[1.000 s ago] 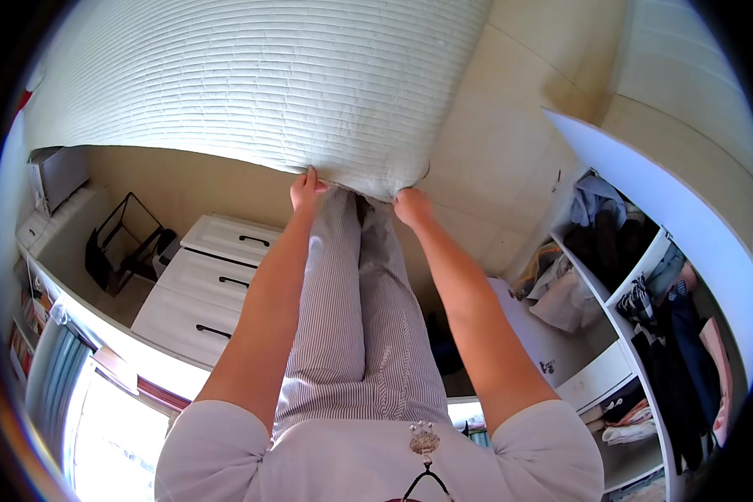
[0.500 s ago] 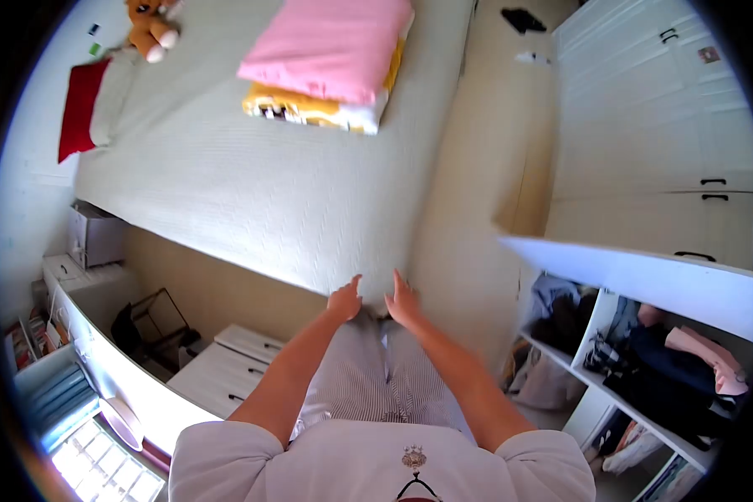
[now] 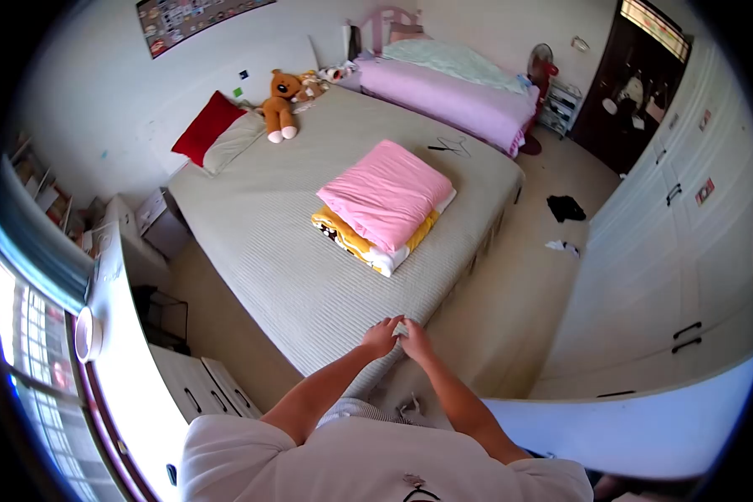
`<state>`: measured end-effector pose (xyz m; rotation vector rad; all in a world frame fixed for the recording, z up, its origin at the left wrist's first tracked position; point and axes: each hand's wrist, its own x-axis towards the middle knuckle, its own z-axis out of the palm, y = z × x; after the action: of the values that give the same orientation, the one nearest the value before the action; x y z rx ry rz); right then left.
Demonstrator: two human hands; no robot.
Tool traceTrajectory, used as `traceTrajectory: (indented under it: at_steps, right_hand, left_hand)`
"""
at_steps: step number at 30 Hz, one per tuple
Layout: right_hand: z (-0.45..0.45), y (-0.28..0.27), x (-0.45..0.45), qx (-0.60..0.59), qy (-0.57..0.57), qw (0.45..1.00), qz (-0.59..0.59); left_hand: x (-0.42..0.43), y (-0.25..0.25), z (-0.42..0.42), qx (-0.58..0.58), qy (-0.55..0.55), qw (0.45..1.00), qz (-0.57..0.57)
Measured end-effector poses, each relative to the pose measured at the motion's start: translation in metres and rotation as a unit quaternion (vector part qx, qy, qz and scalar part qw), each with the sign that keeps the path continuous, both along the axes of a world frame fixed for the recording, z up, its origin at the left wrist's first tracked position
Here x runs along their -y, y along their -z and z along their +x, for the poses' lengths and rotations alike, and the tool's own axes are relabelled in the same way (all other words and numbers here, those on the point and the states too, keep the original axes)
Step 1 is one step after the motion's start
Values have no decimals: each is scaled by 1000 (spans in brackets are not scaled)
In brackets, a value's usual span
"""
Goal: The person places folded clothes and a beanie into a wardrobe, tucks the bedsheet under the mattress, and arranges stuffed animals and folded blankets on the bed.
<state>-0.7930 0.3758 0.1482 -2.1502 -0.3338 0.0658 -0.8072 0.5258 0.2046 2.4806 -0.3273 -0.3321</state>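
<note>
Both hands are at the near right corner of the large bed, which has a grey-green striped bedspread [image 3: 284, 251]. My left hand [image 3: 381, 337] is closed on the bedspread's edge, fingers pointing to the right. Close beside it, my right hand [image 3: 414, 340] pinches the same corner, and a small fold of the cloth shows between the two hands. Farther up the bed lies a folded pink quilt [image 3: 385, 192] on top of a folded yellow and white blanket [image 3: 351, 243], out of reach of my hands.
A teddy bear [image 3: 281, 105] and a red pillow [image 3: 209, 128] are at the bed's head. White wardrobes [image 3: 644, 276] line the right side, with a black item [image 3: 566, 208] on the floor. White drawers [image 3: 197, 385] stand at left. A second bed [image 3: 452, 92] is at the back.
My view has tilted up, showing more of the room. My hands, apart with fingers extended before, have come together and closed on the bedspread's corner.
</note>
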Motion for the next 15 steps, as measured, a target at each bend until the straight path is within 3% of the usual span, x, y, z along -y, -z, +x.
traceTrajectory:
  at_steps: [8, 11, 15]
  right_hand:
    - [13, -52, 72, 39, 5, 998, -57]
    - [19, -70, 86, -24, -12, 997, -67]
    - [50, -61, 104, -1, -13, 996, -83]
  left_hand:
    - [83, -16, 14, 41, -54, 998, 5]
    - [95, -17, 23, 56, -55, 997, 15]
    - [111, -14, 52, 70, -54, 995, 51]
